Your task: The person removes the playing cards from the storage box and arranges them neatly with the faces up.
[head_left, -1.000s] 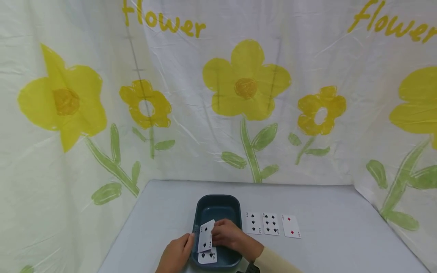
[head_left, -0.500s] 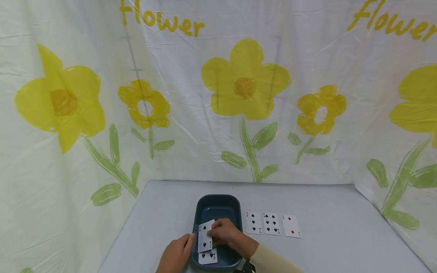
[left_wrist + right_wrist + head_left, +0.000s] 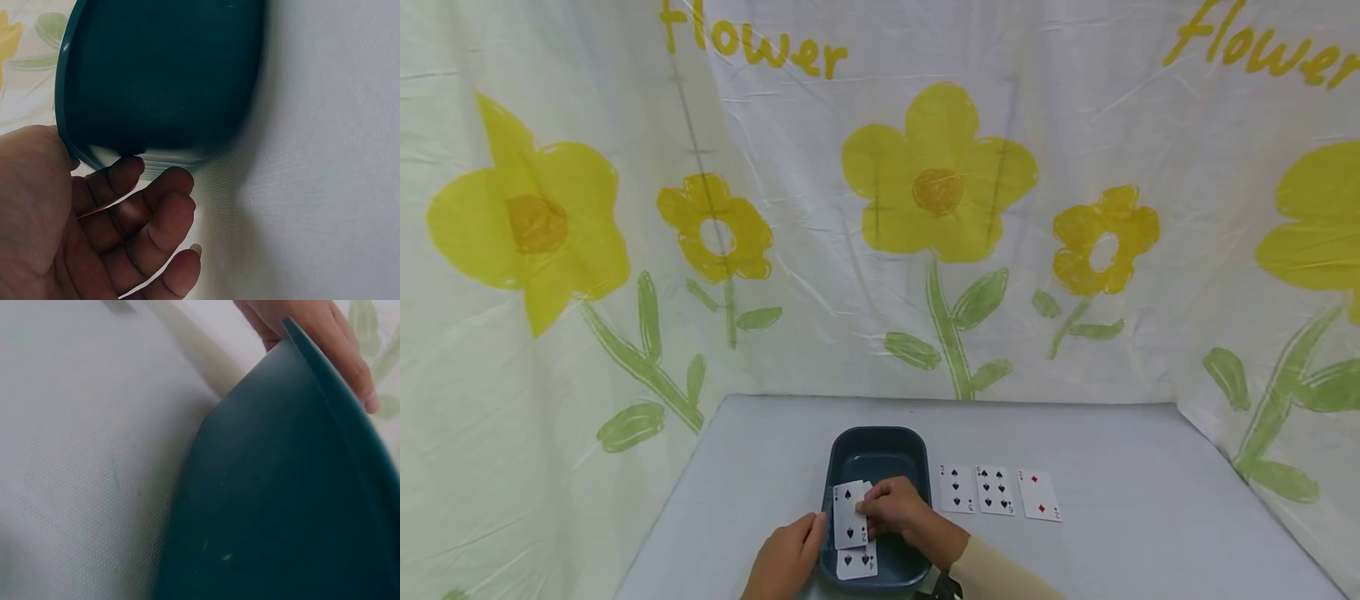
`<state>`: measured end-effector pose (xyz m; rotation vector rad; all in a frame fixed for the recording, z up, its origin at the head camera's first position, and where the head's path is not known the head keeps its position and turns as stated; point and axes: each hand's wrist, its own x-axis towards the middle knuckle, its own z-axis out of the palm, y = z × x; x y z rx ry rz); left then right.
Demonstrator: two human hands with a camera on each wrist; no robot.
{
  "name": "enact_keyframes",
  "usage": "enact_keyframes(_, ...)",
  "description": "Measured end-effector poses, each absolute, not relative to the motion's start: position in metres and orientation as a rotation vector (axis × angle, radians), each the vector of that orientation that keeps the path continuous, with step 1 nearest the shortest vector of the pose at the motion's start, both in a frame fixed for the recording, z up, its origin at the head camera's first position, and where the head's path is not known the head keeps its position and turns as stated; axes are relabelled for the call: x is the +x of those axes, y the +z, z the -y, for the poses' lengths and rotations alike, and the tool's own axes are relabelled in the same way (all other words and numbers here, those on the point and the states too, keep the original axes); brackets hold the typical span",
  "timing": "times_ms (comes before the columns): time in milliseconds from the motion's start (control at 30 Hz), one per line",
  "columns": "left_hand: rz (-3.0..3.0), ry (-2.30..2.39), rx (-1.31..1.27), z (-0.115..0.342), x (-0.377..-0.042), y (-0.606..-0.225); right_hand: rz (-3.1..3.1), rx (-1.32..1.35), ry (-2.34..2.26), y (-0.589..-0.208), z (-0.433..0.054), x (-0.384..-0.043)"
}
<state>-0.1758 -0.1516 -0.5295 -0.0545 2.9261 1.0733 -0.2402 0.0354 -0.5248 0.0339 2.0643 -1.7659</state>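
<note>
In the head view, my right hand (image 3: pixel 898 510) reaches over a dark teal tray (image 3: pixel 917 458) and pinches the right edge of a two of spades card (image 3: pixel 850 525). Behind its top right corner peeks the edge of another card. Below lies a partly covered spade card (image 3: pixel 857 564). At the tray's left side is my left hand (image 3: pixel 786 554), its thumb over the rim; the left wrist view has its curled fingers (image 3: pixel 169 231) against the tray's outer wall. The right wrist view shows the right hand (image 3: pixel 319 331) beyond the rim, with the card hidden.
Right of the tray, three cards lie face up in a row on the white table (image 3: pixel 1120 475): a spade card (image 3: pixel 957 488), a six of spades (image 3: pixel 996 491) and a two of diamonds (image 3: pixel 1039 495). A flower-printed curtain (image 3: pixel 820 350) hangs behind.
The two of spades has straightened and shifted slightly left under my right hand, exposing the edge of a card behind it. My left hand stays at the tray's rim.
</note>
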Motion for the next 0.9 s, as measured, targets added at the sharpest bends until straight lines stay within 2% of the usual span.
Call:
enact_keyframes(400, -2.919, 1.107, -0.030, 0.152, -0.175, -0.533, -2.086, -0.108, -1.789, -0.524, -0.040, -0.237)
enact_keyframes(900, -2.942, 1.088, -0.030, 0.151, -0.175, -0.534, -2.058, -0.024, -1.866, -0.511, -0.051, -0.235)
